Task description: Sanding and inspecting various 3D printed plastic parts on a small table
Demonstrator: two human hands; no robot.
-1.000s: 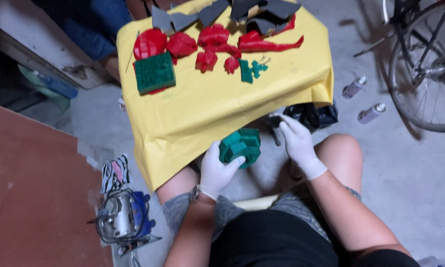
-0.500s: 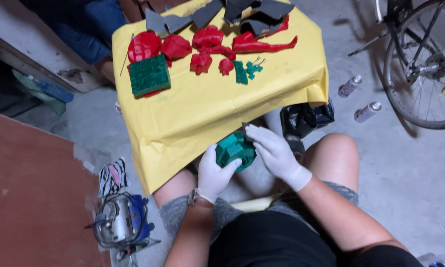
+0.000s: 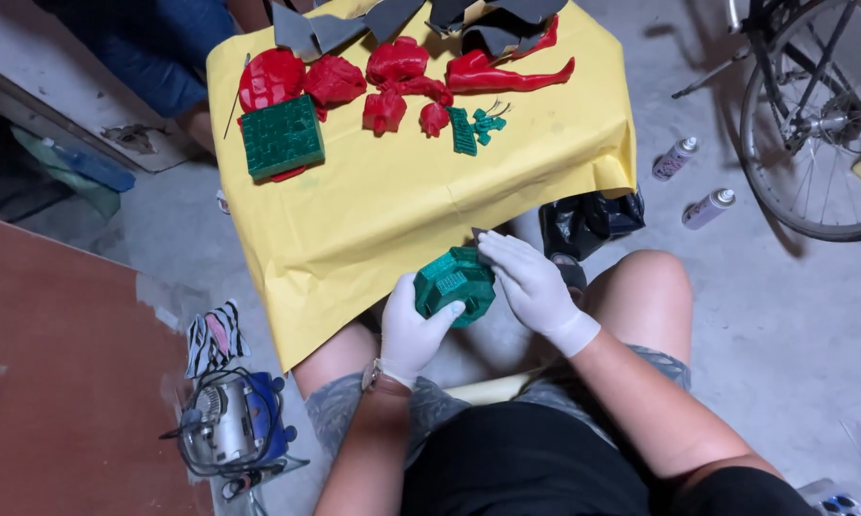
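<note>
Sanding step in hand, judged: left hand point(image 3: 413, 330) gripping green faceted part point(image 3: 456, 283) over lap, beside yellow sheet point(image 3: 402, 220); right hand point(image 3: 531, 280) pinching small grey abrasive scrap point(image 3: 477, 233) against it. Next stroke needs steady grip.

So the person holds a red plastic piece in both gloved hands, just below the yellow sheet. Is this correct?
Not quite: the plastic piece is green, not red. The head view shows the left hand and the right hand, both gloved, holding it just below the yellow sheet. The red pieces lie on that sheet.
</note>
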